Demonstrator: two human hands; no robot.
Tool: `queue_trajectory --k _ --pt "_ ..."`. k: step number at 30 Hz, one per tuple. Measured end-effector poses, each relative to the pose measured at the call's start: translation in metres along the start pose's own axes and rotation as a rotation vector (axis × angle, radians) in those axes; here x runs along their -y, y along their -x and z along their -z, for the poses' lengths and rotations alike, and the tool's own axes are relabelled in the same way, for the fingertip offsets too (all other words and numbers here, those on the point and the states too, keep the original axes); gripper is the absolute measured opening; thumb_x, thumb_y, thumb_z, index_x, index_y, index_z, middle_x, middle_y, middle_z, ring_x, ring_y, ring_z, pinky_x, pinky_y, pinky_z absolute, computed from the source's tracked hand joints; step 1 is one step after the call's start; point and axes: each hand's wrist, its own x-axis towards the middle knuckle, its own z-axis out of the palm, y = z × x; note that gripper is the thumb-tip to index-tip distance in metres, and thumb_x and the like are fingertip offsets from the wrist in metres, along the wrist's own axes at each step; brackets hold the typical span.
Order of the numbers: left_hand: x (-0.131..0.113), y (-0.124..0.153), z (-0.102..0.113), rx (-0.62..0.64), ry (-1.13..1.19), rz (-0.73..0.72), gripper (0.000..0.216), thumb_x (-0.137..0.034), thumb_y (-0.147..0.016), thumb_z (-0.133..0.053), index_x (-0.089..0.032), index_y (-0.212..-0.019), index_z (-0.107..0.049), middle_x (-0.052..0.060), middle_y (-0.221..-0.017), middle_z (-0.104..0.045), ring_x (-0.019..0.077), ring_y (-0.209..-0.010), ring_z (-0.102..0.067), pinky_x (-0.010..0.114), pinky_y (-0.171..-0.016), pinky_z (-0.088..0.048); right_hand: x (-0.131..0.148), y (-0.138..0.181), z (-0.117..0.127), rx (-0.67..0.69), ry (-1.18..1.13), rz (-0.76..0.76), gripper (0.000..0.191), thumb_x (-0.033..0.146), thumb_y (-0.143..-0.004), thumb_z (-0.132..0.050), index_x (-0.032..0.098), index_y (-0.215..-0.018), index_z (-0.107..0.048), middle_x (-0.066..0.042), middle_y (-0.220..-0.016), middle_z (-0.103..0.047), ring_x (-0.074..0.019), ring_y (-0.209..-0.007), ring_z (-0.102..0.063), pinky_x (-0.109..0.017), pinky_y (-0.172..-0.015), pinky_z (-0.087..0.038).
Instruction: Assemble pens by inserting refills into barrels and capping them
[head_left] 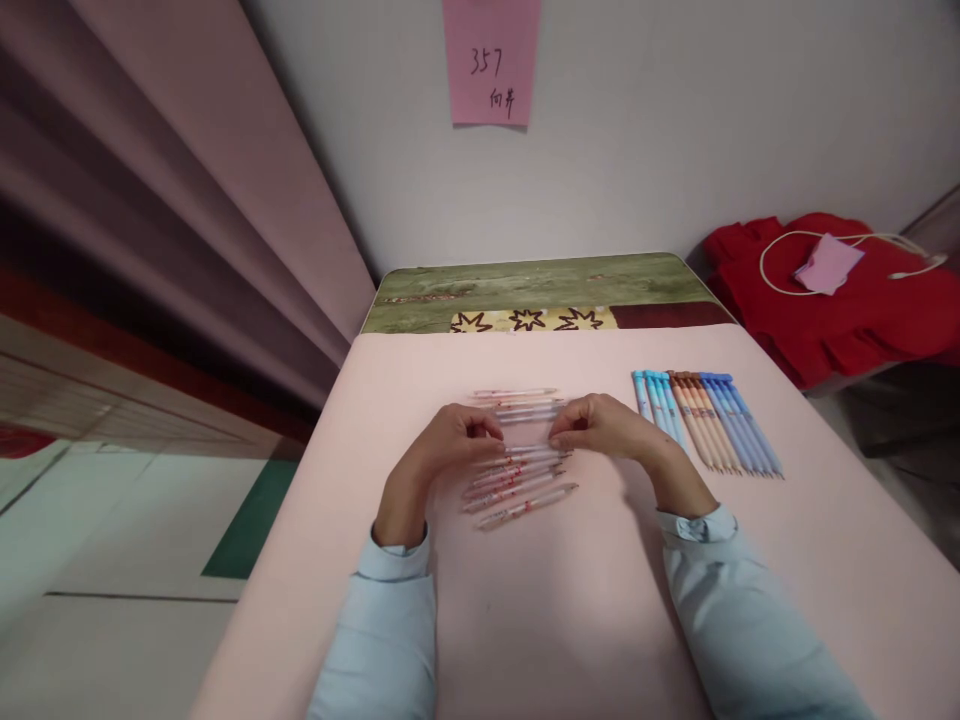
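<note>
Several pale pink pens point(517, 480) lie in a loose row on the pink tabletop point(570, 600), right in front of me. My left hand point(442, 450) and my right hand point(604, 425) meet above them, fingers curled, each pinching an end of one pink pen point(525, 437) held level between them. More pink pens point(517, 402) lie just beyond my fingers. To the right, touching nothing, a neat row of blue, brown and darker blue pens point(705, 420) lies side by side.
A green patterned cloth point(540, 285) covers the table's far end against the wall. A pink paper note point(491, 60) hangs on the wall. On the right a red garment point(840, 300) carries a white cable and a pink slip. Curtains hang at left.
</note>
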Motion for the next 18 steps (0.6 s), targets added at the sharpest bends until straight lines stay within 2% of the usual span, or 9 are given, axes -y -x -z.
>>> queue_trajectory --k 3,8,12,16,18 --pt "-0.002 0.002 0.0 0.072 -0.056 0.048 0.018 -0.031 -0.068 -0.074 -0.016 -0.077 -0.078 0.0 -0.057 -0.062 0.0125 -0.053 -0.054 0.022 -0.048 -0.035 -0.001 -0.001 -0.001 -0.015 0.011 0.005 0.017 0.037 -0.073 -0.074 0.021 -0.076 -0.079 -0.001 -0.069 -0.072 -0.0159 -0.063 -0.059 -0.026 -0.059 -0.042" --pt "-0.002 0.003 0.0 0.044 -0.117 0.049 0.014 -0.03 -0.067 -0.073 -0.018 -0.073 -0.078 -0.001 -0.054 -0.061 0.0118 -0.05 -0.052 0.022 -0.046 -0.034 0.002 -0.002 -0.002 -0.017 0.035 0.006 0.019 0.038 -0.075 -0.072 0.019 -0.075 -0.076 0.0 -0.066 -0.068 -0.0137 -0.06 -0.055 -0.025 -0.055 -0.038" --pt "-0.004 0.002 0.001 -0.083 -0.179 -0.065 0.013 -0.03 -0.072 -0.071 -0.019 -0.075 -0.078 -0.002 -0.055 -0.057 0.0107 -0.052 -0.048 0.023 -0.05 -0.034 0.008 0.0 -0.003 -0.039 0.034 0.036 0.029 0.047 -0.081 -0.067 0.019 -0.079 -0.074 0.001 -0.065 -0.064 -0.0129 -0.059 -0.051 -0.025 -0.054 -0.035" --pt "-0.007 -0.001 0.004 -0.25 -0.235 -0.255 0.011 -0.029 -0.076 -0.072 -0.019 -0.076 -0.077 0.003 -0.076 -0.064 0.0136 -0.069 -0.055 0.025 -0.062 -0.041 0.011 -0.001 -0.004 -0.031 0.026 0.094 0.034 0.051 -0.087 -0.062 0.019 -0.083 -0.074 0.0 -0.066 -0.061 -0.013 -0.061 -0.049 -0.025 -0.054 -0.032" --pt "-0.007 -0.002 0.004 -0.313 -0.213 -0.292 0.012 -0.03 -0.078 -0.071 -0.019 -0.078 -0.076 0.005 -0.084 -0.066 0.0144 -0.074 -0.056 0.025 -0.064 -0.042 0.013 -0.002 -0.005 -0.025 0.021 0.124 0.034 0.05 -0.088 -0.06 0.019 -0.079 -0.072 0.001 -0.066 -0.058 -0.0129 -0.061 -0.047 -0.025 -0.055 -0.032"
